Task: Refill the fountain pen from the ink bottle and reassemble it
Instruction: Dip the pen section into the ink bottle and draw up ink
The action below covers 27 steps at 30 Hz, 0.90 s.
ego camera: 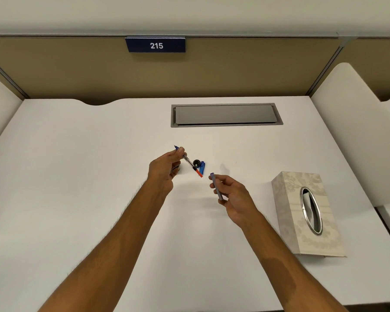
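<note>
- A white desk (77,176) fills the view, fenced by a tan partition (54,70) at the back carrying a dark blue sign (155,45) marked 215.
- Set into the desk toward the back, right of centre, is a grey cable hatch (226,114), its lid down.
- On the right, near the desk edge, lies a pale patterned tissue box (302,212) with an oval metal-rimmed opening facing up.
- Both bare forearms reach in from the bottom, and the hands are raised over the middle of the desk, apart from each other.
- The left hand (164,170) has its fingertips pinched around the pen's front section (188,161), held slanting: blue tip pointing up and away to the left, clear converter running down to a red end at lower right.
- The right hand (232,197) has thumb and fingers closed on the pen barrel (216,186), a greyish-purple tube, nearly upright, its top end tilted toward the red end but not touching it.
- On the desk just behind the converter sits a small black round item (196,163); whether it is the ink bottle or its cap, I cannot tell.
- Touching it on the right lies a blue piece (202,167), probably the pen cap.
</note>
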Tool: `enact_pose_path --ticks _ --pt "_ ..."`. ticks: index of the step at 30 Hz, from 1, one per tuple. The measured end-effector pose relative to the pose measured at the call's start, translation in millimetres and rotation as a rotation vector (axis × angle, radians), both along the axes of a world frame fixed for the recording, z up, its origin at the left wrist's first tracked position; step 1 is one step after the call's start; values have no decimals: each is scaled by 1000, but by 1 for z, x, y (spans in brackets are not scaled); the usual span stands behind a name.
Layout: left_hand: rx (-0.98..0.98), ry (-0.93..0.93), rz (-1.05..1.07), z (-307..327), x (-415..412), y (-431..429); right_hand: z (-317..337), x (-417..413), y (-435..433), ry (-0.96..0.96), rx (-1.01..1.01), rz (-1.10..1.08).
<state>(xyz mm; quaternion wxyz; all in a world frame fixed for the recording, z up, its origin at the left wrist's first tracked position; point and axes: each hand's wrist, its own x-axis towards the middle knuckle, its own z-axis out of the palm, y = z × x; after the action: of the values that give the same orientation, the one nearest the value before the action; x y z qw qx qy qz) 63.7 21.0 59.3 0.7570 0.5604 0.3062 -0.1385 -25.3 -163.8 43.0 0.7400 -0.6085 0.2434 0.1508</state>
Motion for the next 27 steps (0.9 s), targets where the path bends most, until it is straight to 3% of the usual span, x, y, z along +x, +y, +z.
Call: enact_pose_path --ticks 8,12,19,27 --pt "-1 29 -16 -8 -2 -4 -9 30 0 -79 -161 -98" --pt "-7 22 -32 -11 -4 -4 -35 48 -1 -113 -392 -162" --pt "-24 39 -49 -11 -8 -8 -65 67 2 -125 -815 -44" --pt "-34 70 -62 -16 -9 -7 -85 79 9 -96 -1022 68"
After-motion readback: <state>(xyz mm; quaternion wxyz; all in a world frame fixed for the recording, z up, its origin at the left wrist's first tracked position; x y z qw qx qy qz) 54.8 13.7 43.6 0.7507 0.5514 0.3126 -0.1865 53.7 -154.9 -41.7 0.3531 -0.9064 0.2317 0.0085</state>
